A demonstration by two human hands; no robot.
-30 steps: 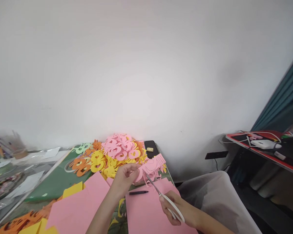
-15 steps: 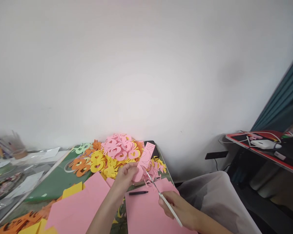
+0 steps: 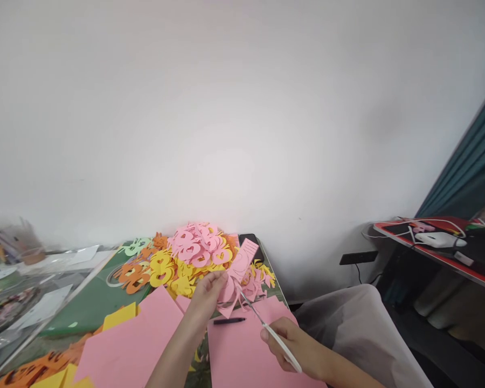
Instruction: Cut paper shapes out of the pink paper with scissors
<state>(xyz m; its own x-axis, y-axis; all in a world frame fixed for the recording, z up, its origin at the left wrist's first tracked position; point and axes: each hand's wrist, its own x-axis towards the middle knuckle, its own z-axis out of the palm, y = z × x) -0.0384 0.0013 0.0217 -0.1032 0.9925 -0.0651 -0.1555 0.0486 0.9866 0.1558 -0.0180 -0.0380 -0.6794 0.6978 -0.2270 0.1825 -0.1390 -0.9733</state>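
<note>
Pinching the pink paper cutout (image 3: 242,264) between your left hand (image 3: 208,293) fingers, seemingly to steady it, while your right hand (image 3: 289,345) curls around white-handled scissors (image 3: 275,338), blades just beside those fingertips, above a pink card sheet (image 3: 246,350).

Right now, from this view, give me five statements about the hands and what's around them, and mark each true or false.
1. The right hand holds the scissors. True.
2. The left hand holds a glue stick. False: it holds pink paper.
3. The pile of cut-outs includes pink, yellow and orange pieces. True.
4. The black pen lies on a pink sheet. True.
5. The white device sits beside the pile. False: the white device is off to the right on a separate red-edged desk.
</note>
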